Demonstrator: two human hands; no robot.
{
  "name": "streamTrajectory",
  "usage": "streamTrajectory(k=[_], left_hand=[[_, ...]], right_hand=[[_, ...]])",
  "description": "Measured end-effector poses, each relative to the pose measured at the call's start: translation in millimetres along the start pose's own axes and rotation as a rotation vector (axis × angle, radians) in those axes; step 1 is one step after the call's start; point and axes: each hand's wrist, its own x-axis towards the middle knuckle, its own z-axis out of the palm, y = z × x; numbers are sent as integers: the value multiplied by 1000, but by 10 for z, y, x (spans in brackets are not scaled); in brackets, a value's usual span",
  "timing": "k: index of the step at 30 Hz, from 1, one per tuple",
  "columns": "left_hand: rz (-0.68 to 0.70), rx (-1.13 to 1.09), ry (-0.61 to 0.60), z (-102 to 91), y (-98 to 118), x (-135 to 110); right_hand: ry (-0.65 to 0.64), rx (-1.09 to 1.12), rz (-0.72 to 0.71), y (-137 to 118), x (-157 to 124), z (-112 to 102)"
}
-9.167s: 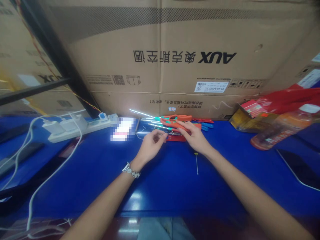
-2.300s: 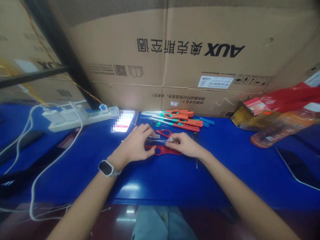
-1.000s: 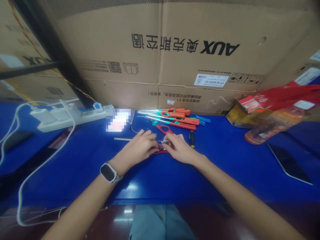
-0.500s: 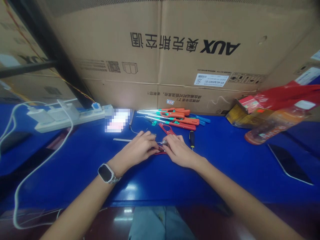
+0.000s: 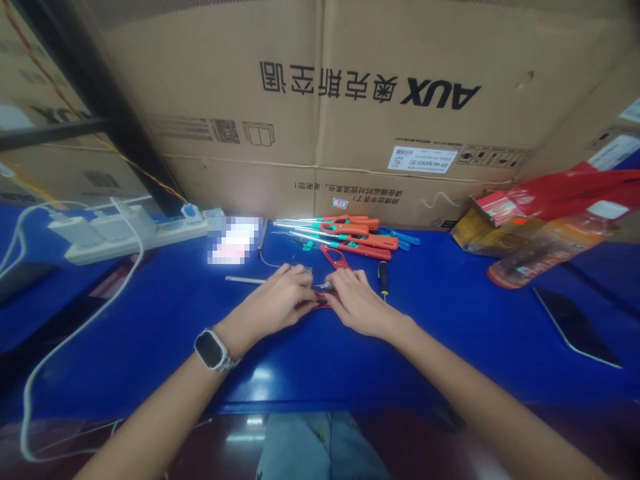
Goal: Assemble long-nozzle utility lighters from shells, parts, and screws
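Observation:
My left hand (image 5: 280, 297), with a watch on the wrist, is closed, its fingers pinching the left side of an opened red long-nosed lighter (image 5: 323, 306) low over the table. From the other side, my right hand (image 5: 361, 301) is closed on the same lighter. A small silvery part (image 5: 327, 285) shows at its fingertips; the fingers hide much of the lighter's inside. A thin metal tube (image 5: 243, 280) extends left from behind my left hand. Just beyond my right fingers lies a loose red casing half (image 5: 336, 259). A black-and-yellow screwdriver (image 5: 383, 279) rests right of my right hand.
Several orange-red lighters (image 5: 350, 233) lie piled before a large cardboard box (image 5: 320, 133). At left are a white power strip (image 5: 100, 248) with cables and a lit, blurred screen (image 5: 235, 240). A drink bottle (image 5: 550, 250) and a dark phone (image 5: 575, 327) lie at right.
Both hands stay at nearly the same spot on the lighter, with only slight finger movement. The whole view has shifted a little.

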Motion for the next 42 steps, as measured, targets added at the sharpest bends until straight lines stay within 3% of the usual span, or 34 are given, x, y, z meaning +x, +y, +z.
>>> streamTrajectory(k=[8,17,23,32,42], left_hand=[[131,152,160,118,134,-44],[41,196,116,188,140,17],[43,231,145,221,154,23],[30,289,183,262,157,33],[23,272,182,236,180,39]], right_hand=[[20,75,21,16,4,19],[110,219,124,88,27,-95],[170,180,75,100,-3,-143],[125,116,85,108,-57,-92],[9,-64,-5,83,-71,-238]])
